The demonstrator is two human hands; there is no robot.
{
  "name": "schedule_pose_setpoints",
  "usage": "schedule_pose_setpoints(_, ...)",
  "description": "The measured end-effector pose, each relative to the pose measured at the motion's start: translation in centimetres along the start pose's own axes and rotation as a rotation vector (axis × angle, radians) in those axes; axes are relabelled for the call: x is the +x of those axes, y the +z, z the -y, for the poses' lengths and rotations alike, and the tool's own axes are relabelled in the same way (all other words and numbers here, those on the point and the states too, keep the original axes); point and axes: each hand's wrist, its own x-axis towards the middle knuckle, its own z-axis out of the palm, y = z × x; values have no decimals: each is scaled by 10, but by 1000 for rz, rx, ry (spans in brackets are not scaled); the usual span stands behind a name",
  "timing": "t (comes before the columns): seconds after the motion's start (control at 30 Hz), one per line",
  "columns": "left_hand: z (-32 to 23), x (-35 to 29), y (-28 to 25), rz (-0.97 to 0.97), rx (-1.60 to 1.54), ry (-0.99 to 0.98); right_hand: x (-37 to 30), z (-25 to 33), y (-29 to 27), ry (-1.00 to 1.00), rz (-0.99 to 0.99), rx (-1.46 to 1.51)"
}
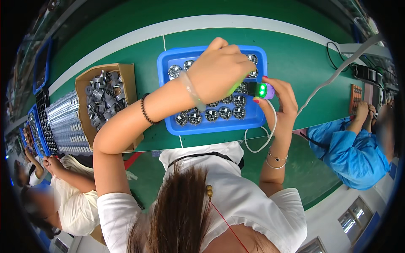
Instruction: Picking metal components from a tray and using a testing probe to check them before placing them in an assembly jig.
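Observation:
My left hand (pixel 225 69) is curled over a blue plastic tray (pixel 161 69), knuckles up. Its fingertips are turned down and hidden, so what they pinch, if anything, cannot be seen. Green light falls on the edge of that hand. Between the thumb and fingers of my right hand (pixel 284 103) is a small black-and-purple device (pixel 262 90) with two glowing green lights, held at the tray's right rim. A white cable (pixel 275 120) loops below the device. Round, shiny metal-and-clear parts (pixel 211 114) sit in rows in the tray, some covered by my left hand and forearm.
An open cardboard box (pixel 130 80) of grey cylindrical parts stands left of the tray on the green table (pixel 303 63). Stacked clear trays (pixel 67 120) lie farther left. A thick grey cable (pixel 337 69) crosses at right. Co-workers sit on both sides, one in blue (pixel 354 147).

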Motion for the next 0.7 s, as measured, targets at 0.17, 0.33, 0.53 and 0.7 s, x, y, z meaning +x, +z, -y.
schedule_pose_setpoints(0.17, -10, -10, 0, 51, -34, 76, -3, -2, -2, 12, -23, 12)
schedule_pose_setpoints(0.33, -14, -12, 7, 108, 148, 118, -7, 2, -12, 109, -325, 178)
schedule_pose_setpoints(0.53, -17, -9, 19, 72, 158, 97, -15, 9, -23, -75, -2, 31)
schedule_pose_setpoints(0.7, -18, -10, 19, 63, -66, 40, -19, 8, -12, -20, 79, -21)
